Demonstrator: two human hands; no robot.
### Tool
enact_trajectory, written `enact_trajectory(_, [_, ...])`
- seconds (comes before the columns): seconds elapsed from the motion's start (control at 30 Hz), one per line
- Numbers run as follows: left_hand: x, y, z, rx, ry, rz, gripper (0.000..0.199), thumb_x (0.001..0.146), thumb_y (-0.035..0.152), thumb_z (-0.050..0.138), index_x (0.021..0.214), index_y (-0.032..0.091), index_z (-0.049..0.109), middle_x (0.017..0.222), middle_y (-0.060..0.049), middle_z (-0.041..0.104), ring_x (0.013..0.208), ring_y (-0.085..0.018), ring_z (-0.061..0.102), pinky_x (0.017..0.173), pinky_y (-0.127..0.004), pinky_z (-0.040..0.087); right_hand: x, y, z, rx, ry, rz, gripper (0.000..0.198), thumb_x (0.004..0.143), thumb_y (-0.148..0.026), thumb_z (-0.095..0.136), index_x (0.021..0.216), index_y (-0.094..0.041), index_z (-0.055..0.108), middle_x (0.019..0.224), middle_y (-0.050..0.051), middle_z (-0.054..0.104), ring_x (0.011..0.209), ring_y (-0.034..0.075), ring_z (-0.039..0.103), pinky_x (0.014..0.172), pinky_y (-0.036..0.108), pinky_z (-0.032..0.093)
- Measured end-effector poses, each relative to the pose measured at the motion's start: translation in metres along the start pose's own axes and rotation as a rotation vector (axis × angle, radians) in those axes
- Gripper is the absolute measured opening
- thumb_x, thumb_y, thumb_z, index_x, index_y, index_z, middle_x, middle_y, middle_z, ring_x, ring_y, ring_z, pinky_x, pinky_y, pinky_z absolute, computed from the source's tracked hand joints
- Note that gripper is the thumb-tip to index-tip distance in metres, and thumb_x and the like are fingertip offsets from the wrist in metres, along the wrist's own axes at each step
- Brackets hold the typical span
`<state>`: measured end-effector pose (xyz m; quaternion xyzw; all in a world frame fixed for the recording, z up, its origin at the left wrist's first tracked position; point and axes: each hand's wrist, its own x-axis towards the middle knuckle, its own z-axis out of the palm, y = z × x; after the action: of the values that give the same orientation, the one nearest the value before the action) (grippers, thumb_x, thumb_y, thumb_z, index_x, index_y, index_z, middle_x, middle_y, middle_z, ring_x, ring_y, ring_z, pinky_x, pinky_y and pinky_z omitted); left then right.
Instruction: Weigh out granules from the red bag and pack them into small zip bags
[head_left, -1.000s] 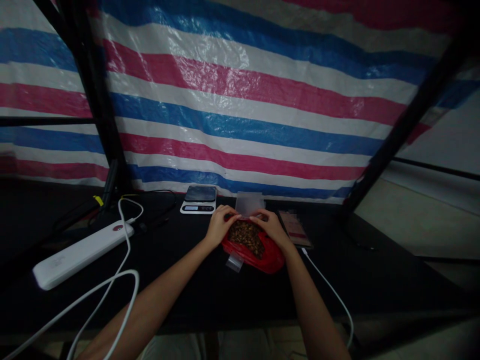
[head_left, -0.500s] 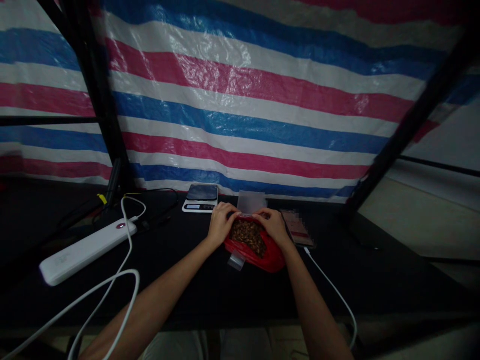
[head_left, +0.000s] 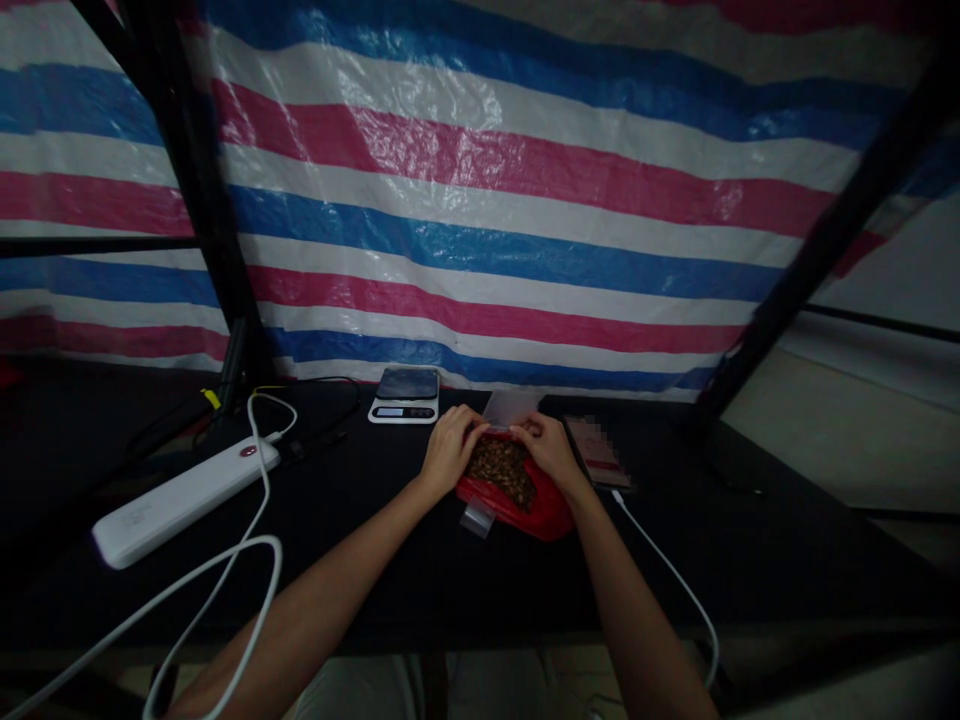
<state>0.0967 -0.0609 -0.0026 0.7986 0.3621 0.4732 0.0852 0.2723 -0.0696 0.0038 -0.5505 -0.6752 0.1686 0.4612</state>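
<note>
My left hand (head_left: 454, 448) and my right hand (head_left: 550, 450) are side by side above a red plastic bag (head_left: 553, 508). Brown seed-like pieces (head_left: 502, 472) lie in a heap on the red bag. Between the fingertips of both hands is the near edge of a clear plastic bag (head_left: 511, 406), which reaches away toward the back of the table. Thumb and fingers of each hand are closed on that edge. Another small clear plastic bag (head_left: 478, 517) pokes out at the near left edge of the red bag.
A small digital scale (head_left: 405, 398) stands behind my left hand. Right of my hands lies a phone-like slab (head_left: 598, 452), partly pixelated, with a white cable (head_left: 670, 572). A white power bank (head_left: 184, 502) with looping cable lies left. Striped sheeting (head_left: 480, 230) hangs behind the black table.
The view has shifted slightly. Both hands stay on the edge of the clear bag, which now tilts a little more to the right. The seed-like pieces look unchanged.
</note>
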Motion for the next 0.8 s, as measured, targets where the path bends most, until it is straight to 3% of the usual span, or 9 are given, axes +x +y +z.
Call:
enact_trajectory(0.2, [0.000, -0.003, 0.000, -0.023, -0.038, 0.016, 0.017, 0.084, 0.029, 0.042, 0.078, 0.019, 0.054, 0.077, -0.001, 0.054, 0.078, -0.015, 0.048, 0.073, -0.027, 0.037, -0.001, -0.001, 0.003, 0.109, -0.051, 0.047, 0.017, 0.068, -0.031, 0.056, 0.069, -0.015, 0.061, 0.066, 0.004, 0.064, 0.059, 0.015, 0.058, 0.055, 0.025, 0.043])
enact_trajectory(0.37, [0.001, -0.003, -0.001, -0.013, -0.040, 0.019, 0.018, 0.084, 0.028, 0.041, 0.075, 0.018, 0.054, 0.075, -0.001, 0.053, 0.078, -0.014, 0.048, 0.071, -0.026, 0.038, -0.002, -0.005, 0.003, 0.087, -0.042, -0.050, 0.021, 0.065, -0.035, 0.062, 0.072, -0.015, 0.063, 0.071, 0.003, 0.065, 0.067, 0.016, 0.059, 0.064, 0.026, 0.043])
enact_trajectory(0.67, [-0.001, -0.002, 0.001, -0.037, -0.103, 0.018, 0.020, 0.084, 0.028, 0.040, 0.075, 0.018, 0.054, 0.074, -0.001, 0.052, 0.076, -0.014, 0.049, 0.070, -0.025, 0.038, -0.001, 0.003, 0.001, 0.065, -0.110, 0.072, 0.028, 0.063, -0.040, 0.063, 0.077, -0.016, 0.068, 0.075, 0.006, 0.069, 0.069, 0.018, 0.061, 0.065, 0.027, 0.044])
enact_trajectory(0.8, [-0.002, 0.002, 0.001, -0.049, -0.129, 0.010, 0.022, 0.085, 0.029, 0.037, 0.075, 0.018, 0.053, 0.074, -0.001, 0.052, 0.074, -0.013, 0.050, 0.068, -0.024, 0.038, -0.001, 0.008, 0.000, -0.021, -0.115, 0.084, 0.027, 0.064, -0.042, 0.062, 0.075, -0.018, 0.068, 0.069, 0.003, 0.067, 0.062, 0.016, 0.059, 0.059, 0.025, 0.042])
